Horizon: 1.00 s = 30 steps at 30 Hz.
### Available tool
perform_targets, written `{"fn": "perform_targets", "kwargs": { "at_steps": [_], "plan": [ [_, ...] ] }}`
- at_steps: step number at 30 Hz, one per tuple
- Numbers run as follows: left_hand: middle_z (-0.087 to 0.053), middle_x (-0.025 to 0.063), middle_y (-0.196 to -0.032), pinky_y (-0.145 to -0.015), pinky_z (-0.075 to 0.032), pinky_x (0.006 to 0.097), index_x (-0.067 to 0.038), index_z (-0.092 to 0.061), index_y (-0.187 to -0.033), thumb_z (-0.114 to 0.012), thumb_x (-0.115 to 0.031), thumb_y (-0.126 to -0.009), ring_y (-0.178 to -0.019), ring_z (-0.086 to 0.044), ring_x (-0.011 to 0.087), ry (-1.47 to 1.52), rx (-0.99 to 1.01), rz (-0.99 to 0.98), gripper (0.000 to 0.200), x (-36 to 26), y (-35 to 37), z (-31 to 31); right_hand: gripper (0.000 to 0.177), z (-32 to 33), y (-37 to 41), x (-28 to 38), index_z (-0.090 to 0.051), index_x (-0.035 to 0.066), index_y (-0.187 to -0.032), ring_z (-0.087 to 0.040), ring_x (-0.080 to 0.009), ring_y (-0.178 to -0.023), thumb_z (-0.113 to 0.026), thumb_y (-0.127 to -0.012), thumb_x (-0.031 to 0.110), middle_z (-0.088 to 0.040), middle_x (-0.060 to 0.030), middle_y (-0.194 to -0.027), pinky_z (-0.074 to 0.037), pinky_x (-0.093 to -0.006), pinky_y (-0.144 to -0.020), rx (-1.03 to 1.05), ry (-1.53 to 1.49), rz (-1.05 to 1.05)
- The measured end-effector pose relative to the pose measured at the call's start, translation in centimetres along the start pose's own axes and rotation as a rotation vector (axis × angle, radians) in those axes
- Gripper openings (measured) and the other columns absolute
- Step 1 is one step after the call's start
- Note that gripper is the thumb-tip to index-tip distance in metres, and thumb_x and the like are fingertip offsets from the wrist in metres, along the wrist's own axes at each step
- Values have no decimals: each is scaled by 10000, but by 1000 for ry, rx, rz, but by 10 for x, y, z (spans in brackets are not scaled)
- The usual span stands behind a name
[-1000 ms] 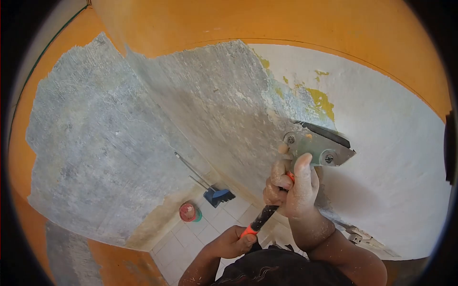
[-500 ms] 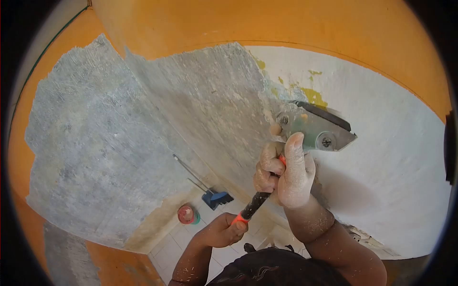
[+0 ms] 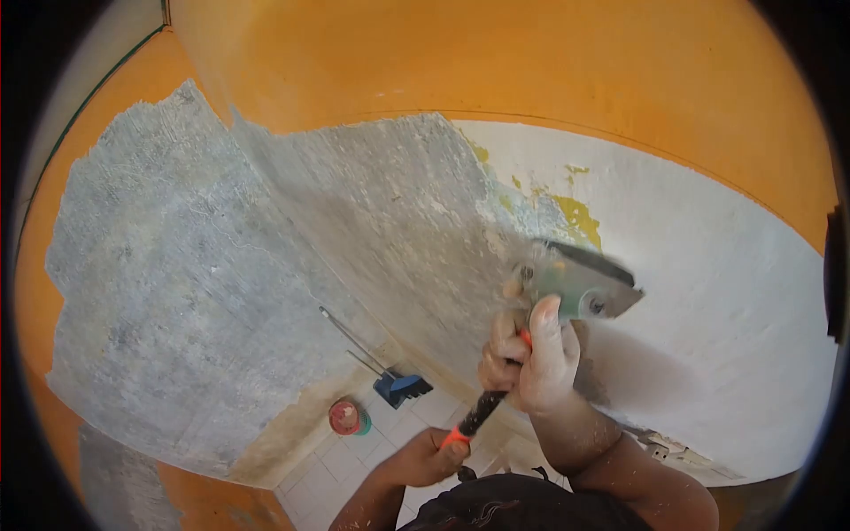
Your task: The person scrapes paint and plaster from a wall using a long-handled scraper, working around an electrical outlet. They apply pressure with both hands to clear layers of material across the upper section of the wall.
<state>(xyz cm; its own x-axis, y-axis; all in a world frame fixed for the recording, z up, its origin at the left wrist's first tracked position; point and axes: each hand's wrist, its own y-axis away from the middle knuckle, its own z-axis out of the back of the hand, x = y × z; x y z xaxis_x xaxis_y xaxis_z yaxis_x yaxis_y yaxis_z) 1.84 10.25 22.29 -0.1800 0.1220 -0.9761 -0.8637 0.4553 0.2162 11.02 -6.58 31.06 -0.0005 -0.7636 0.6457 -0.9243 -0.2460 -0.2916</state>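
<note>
A wall scraper with a wide metal head, screws and a dark edge strip is in front of the wall, slightly blurred. Dust whitens my right hand, whose fingers wrap round the upper handle just below the head, thumb lying along it. Lower down, my left hand is closed round the orange end of the black handle. Beside the scraper head, white paint with yellow-green patches meets bare grey plaster. Whether the blade touches the wall is hard to tell.
Orange paint covers the upper wall. On the tiled floor below stand a red and green bucket and a blue dustpan and broom with long handles. A wall socket is low at the right.
The scraper head and my right hand have moved down in the view, and my left hand has also dropped a little. The wall and floor also sit lower in the picture.
</note>
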Motion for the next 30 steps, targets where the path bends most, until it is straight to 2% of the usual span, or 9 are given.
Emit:
{"fn": "perform_targets", "kwargs": {
  "at_steps": [1, 14, 15, 18, 20, 24, 26, 27, 30],
  "plan": [
    [-401, -9, -525, -402, -305, 228, -64, -438, -661, -432, -551, -884, -441, -382, 80, 17, 2, -1, 535, 3, -2, 0, 475, 7, -1, -1, -370, 164, -1154, -214, -65, -351, -305, -908, 565, -212, 58, -502, -208, -233, -363, 102, 63, -3],
    [-394, -2, -532, -404, -318, 230, -62, -419, -654, -416, -526, -903, -438, -380, 81, 60, 23, 64, 527, 4, 1, 8, 431, -2, -10, -1, -410, 161, -1096, -204, -68, -353, -291, -926, 538, -213, 57, -515, -209, -237, -361, 66, -18, -61],
    [-393, 1, -530, -401, -318, 228, -56, -427, -669, -405, -527, -906, -430, -382, 82, 78, 15, 57, 528, -14, 2, 7, 417, -4, -15, 0, -419, 160, -1078, -205, -69, -356, -285, -933, 527, -216, 56, -521, -206, -235, -365, 155, -7, -7],
    [-398, 4, -526, -399, -311, 224, -59, -427, -669, -408, -537, -901, -426, -378, 85, 53, -30, 41, 532, -19, 6, 8, 424, -10, -15, 2, -434, 162, -1066, -203, -70, -356, -291, -928, 536, -219, 58, -523, -205, -239, -366, 57, -41, -38],
    [-393, 4, -522, -399, -310, 225, -61, -426, -666, -411, -543, -897, -427, -378, 85, 98, 6, 61, 535, -5, 8, -2, 430, 3, -8, -7, -446, 171, -1071, -202, -69, -357, -300, -921, 547, -225, 58, -522, -208, -244, -368, 136, -77, -62],
    [-386, 4, -512, -398, -308, 228, -64, -425, -659, -419, -563, -886, -428, -380, 86, 114, 10, 85, 548, 9, 3, 4, 442, -1, -10, -5, -442, 163, -1073, -208, -67, -359, -306, -917, 553, -234, 56, -523, -206, -237, -369, -24, -28, -143],
    [-382, 0, -505, -396, -304, 227, -62, -427, -660, -418, -571, -881, -426, -381, 85, 79, -21, 20, 556, -19, 2, 6, 440, -12, -21, 4, -435, 162, -1083, -208, -63, -357, -302, -920, 548, -238, 57, -527, -204, -240, -366, 115, 39, -33],
    [-381, -1, -506, -395, -304, 226, -60, -428, -663, -415, -568, -884, -426, -381, 85, 85, -11, 25, 554, -20, 4, 8, 361, -16, -21, 11, -444, 80, -934, -313, -84, -388, -401, -939, 438, -320, 20, -543, -269, -249, -368, 84, -52, -59],
    [-380, 1, -508, -395, -304, 228, -59, -429, -662, -406, -555, -893, -426, -380, 89, 74, -53, 81, 548, -9, 7, 2, 394, -4, -14, 2, -409, 88, -805, -332, -85, -391, -412, -930, 462, -330, 19, -539, -270, -250, -373, 81, -138, -102]
  ]
}}
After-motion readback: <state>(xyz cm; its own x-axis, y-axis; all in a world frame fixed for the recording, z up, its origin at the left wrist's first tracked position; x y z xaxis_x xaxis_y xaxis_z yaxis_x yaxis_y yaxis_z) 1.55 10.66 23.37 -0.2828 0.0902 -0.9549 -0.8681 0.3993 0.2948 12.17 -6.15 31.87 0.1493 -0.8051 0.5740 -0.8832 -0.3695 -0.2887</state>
